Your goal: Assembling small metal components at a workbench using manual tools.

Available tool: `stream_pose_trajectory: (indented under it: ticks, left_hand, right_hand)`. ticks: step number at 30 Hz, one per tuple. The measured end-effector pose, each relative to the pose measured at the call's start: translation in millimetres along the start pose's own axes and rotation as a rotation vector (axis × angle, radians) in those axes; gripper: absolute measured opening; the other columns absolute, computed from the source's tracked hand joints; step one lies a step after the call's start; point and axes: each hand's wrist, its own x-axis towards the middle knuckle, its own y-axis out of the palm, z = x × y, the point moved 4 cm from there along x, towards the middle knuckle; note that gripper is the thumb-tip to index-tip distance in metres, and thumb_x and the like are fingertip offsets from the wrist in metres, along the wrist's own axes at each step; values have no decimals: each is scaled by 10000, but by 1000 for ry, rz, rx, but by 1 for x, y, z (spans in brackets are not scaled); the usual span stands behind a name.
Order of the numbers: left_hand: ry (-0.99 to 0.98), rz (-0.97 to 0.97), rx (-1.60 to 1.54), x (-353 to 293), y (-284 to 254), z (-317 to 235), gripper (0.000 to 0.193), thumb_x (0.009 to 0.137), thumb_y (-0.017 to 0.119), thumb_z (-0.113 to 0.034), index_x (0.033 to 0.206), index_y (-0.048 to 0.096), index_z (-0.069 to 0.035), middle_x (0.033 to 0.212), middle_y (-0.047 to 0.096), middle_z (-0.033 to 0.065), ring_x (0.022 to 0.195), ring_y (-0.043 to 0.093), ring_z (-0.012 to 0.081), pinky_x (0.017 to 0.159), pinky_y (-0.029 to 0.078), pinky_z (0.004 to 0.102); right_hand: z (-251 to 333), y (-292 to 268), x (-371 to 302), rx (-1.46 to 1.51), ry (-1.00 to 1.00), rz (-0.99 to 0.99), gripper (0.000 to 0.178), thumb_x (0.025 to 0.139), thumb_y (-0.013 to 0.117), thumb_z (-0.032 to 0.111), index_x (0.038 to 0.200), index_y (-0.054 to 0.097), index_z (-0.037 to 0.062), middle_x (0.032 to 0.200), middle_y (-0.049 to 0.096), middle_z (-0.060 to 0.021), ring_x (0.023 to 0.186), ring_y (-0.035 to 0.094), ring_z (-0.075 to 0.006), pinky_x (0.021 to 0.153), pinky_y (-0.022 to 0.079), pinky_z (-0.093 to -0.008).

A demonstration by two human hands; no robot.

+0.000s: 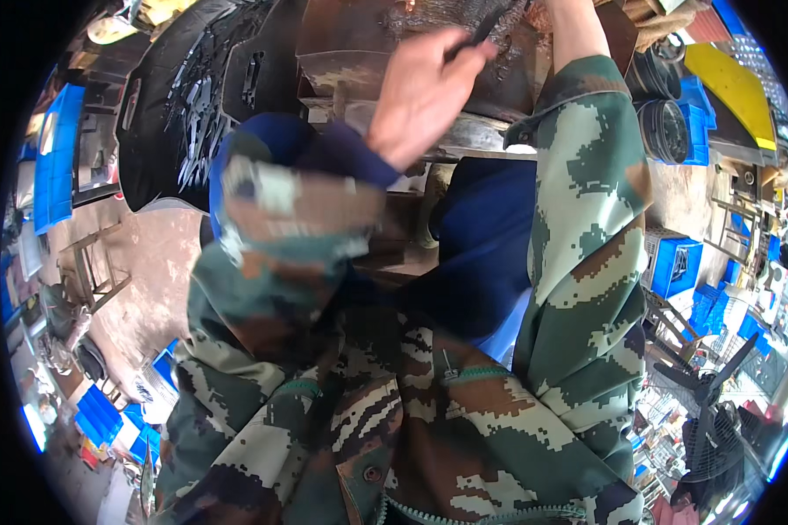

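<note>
My left hand point(429, 92) is closed around a dark, narrow strip point(486, 28), perhaps metal, held over the grimy brown work surface point(341, 66) in front of me. Slight blur lies over this hand and its sleeve. My right hand reaches past the top edge, so only its wrist point(578, 31) shows and the fingers are hidden. To the left of my left hand, a black tub point(144, 114) holds a heap of thin, shiny dark metal pieces point(197, 122).
Two round dark containers point(661, 131) stand at the right beside a blue bin point(696, 114) and a yellow panel point(731, 87). A blue crate point(59, 157) is at far left. Behind on the right stands a black fan point(705, 394). My blue-trousered legs point(490, 219) are below the work surface.
</note>
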Motion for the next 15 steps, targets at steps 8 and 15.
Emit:
stream_pose_trajectory:
  ticks: [8,15]
  left_hand:
    - [-411,-259,-421,-86,35,144,229,970,523,-211,965,704,-71,671,558,-13,579,465,83,532,362,257]
    - [-879,-615,-531,-111,45,258,214,936,481,-246,946,614,-79,675,549,22,494,443,135,465,339,292]
  right_hand:
    - [5,2,-1,14,25,24,204,969,618,185,1054,612,0,829,623,-73,648,607,-169,469,569,-314]
    - [3,2,-1,47,17,29,237,970,613,154,1150,613,0,892,641,-76,696,618,-181,488,583,-313]
